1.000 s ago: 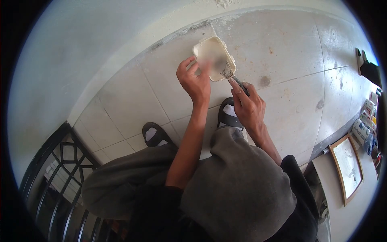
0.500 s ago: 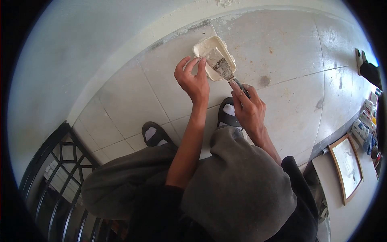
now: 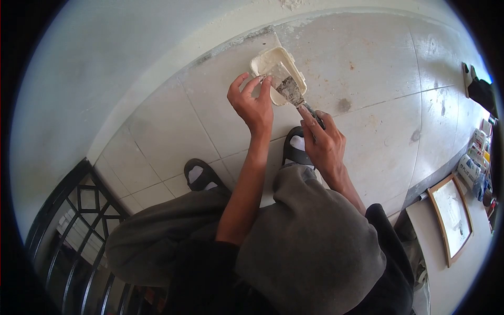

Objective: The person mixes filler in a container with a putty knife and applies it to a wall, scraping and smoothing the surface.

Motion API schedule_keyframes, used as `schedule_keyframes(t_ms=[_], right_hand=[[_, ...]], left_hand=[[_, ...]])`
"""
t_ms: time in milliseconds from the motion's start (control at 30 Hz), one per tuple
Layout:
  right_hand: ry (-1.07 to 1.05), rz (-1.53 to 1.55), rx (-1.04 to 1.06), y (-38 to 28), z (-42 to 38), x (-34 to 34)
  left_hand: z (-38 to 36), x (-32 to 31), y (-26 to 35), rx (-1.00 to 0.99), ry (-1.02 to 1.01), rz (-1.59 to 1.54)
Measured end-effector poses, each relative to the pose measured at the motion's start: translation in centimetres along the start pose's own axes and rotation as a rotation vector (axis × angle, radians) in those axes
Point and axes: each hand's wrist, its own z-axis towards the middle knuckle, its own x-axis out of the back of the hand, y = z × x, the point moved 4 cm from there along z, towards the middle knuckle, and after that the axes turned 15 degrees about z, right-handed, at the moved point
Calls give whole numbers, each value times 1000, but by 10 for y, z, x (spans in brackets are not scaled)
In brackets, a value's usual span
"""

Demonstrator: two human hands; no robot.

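Note:
A small off-white tub (image 3: 269, 59) of pale filler stands on the tiled floor near the wall. My left hand (image 3: 253, 105) grips the tub's near rim with thumb and fingers. My right hand (image 3: 324, 140) holds the dark handle of a putty knife (image 3: 290, 88), whose smeared blade lies inside the tub. I am crouched, with grey trousers and black sandals (image 3: 202, 176) below my arms.
A white wall (image 3: 115, 63) runs along the left, meeting the stained floor tiles (image 3: 378, 68). A black metal grille (image 3: 68, 226) is at the lower left. At the right edge are a framed board (image 3: 451, 218), several small boxes (image 3: 472, 168) and a dark object (image 3: 480, 89).
The knife blade has gone from a blurred stirring motion to lying still in the tub. My left hand has shifted slightly along the rim.

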Motion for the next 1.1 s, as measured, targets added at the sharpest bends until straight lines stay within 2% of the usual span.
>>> schedule_keyframes(t_ms=[333,567,633,733,1033,1100], right_hand=[[-25,-23,-69,-1,-2,2],[0,2,-17,0,-4,1],[-27,0,-85,0,-4,2],[13,-2,-1,0,-4,1],[-17,-12,-86,6,-5,-1],[-18,-9,-91,7,-6,-2]], left_hand=[[-2,-3,0,15,-32,-58],[-1,-2,1,-9,-36,-13],[0,-2,1,-3,-41,-28],[-1,-2,1,4,-47,-32],[4,-2,1,13,2,-63],[9,-4,3,41,49,-157]])
